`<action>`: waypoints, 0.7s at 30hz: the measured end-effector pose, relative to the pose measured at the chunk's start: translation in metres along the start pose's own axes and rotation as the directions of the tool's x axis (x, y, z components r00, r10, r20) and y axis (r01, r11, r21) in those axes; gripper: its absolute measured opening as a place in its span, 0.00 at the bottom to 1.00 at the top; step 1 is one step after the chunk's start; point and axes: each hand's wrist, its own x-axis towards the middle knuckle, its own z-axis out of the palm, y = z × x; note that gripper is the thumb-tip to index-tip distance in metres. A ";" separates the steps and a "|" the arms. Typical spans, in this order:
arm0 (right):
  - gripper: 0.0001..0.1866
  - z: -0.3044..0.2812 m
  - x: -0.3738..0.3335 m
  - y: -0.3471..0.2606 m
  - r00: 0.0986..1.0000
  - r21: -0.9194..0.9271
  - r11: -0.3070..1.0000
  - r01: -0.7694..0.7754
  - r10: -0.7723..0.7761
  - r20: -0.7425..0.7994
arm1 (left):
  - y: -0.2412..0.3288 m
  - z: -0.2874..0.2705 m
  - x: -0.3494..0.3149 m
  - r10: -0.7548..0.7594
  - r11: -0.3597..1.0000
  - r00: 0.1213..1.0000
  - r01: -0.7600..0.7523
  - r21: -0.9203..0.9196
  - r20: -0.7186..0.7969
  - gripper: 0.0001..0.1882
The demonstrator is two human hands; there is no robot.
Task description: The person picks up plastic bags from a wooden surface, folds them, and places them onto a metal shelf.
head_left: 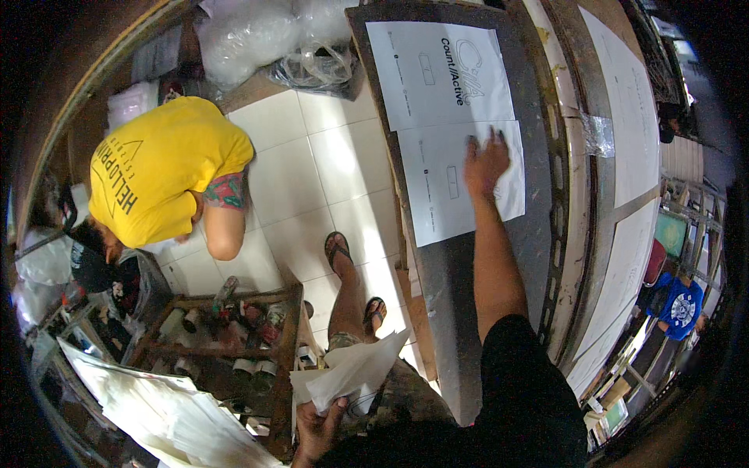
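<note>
Two white printed sheets, one farther [413, 86] and one nearer [429, 199], lie end to end on a long dark board [460, 312]. Both carry black lettering and small outlined boxes. My right hand [488, 164] rests on the nearer sheet close to the seam, fingers stretched and apart, gripping nothing. Low in the view, my left hand [320, 429] is closed on several thin white sheets [351, 382], pinched at their lower edge by the thumb. The sheets' free ends fan up and to the right.
A person in a yellow shirt [164, 171] crouches at the left. A wooden rack [292, 327] of bottles and jars stands near my legs, beside a pile of papers [156, 405]. Plastic bags [250, 39] lie beyond; a person in blue [679, 308] is far right.
</note>
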 end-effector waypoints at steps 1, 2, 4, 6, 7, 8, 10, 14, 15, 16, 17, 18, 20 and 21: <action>0.37 0.005 0.002 -0.021 0.995 0.042 0.998 -0.048 0.044 0.090 | 0.000 0.001 0.002 0.010 0.999 1.000 -0.009 -0.041 0.018 0.22; 0.40 0.013 0.009 -0.038 0.980 0.080 0.992 -0.096 0.080 0.183 | 0.002 0.002 0.003 0.017 0.996 0.999 -0.014 -0.084 0.035 0.21; 0.44 0.022 0.033 -0.065 0.930 0.022 0.976 -0.216 0.199 0.308 | 0.004 0.005 0.004 0.029 0.990 0.999 -0.022 -0.139 0.042 0.21; 0.47 0.032 0.051 -0.071 0.889 -0.062 0.957 -0.282 0.285 0.359 | 0.010 0.007 0.007 0.038 0.986 0.999 -0.031 -0.163 0.038 0.20; 0.48 0.038 0.057 -0.072 0.883 -0.109 0.950 -0.291 0.311 0.351 | 0.015 0.008 0.006 0.071 0.989 0.997 -0.067 -0.130 0.026 0.19; 0.50 0.040 0.059 -0.079 0.877 -0.149 0.944 -0.295 0.330 0.349 | 0.023 0.010 0.003 0.099 0.990 0.995 -0.098 -0.099 0.006 0.18; 0.51 0.037 0.063 -0.080 0.883 -0.099 0.956 -0.275 0.292 0.368 | 0.032 0.009 0.004 0.128 0.992 0.991 -0.128 -0.020 0.025 0.16; 0.54 0.042 0.064 -0.060 0.911 -0.062 0.969 -0.240 0.247 0.329 | 0.046 0.002 0.008 0.055 0.998 0.992 -0.052 -0.026 0.111 0.14; 0.54 0.047 0.064 -0.052 0.918 -0.056 0.969 -0.242 0.248 0.310 | 0.048 0.001 0.010 0.020 0.997 0.993 -0.012 -0.075 0.115 0.13; 0.55 0.052 0.066 -0.043 0.924 -0.050 0.968 -0.245 0.249 0.290 | 0.047 0.000 0.012 0.055 0.998 0.991 -0.050 -0.041 0.122 0.13; 0.55 0.052 0.068 -0.044 0.930 -0.038 0.969 -0.245 0.246 0.274 | 0.046 -0.001 0.014 0.088 0.996 0.989 -0.088 -0.009 0.123 0.13; 0.52 0.052 0.070 -0.044 0.920 -0.071 0.964 -0.255 0.265 0.289 | 0.045 -0.002 0.015 0.121 0.992 0.985 -0.125 0.024 0.125 0.13; 0.46 0.050 0.075 -0.047 0.900 -0.133 0.955 -0.267 0.296 0.320 | 0.038 0.007 0.012 0.079 0.983 0.996 -0.072 -0.172 0.036 0.13; 0.42 0.049 0.079 -0.043 0.904 -0.212 0.958 -0.193 0.257 0.341 | 0.034 0.011 0.011 0.052 0.962 0.999 -0.052 -0.269 -0.005 0.13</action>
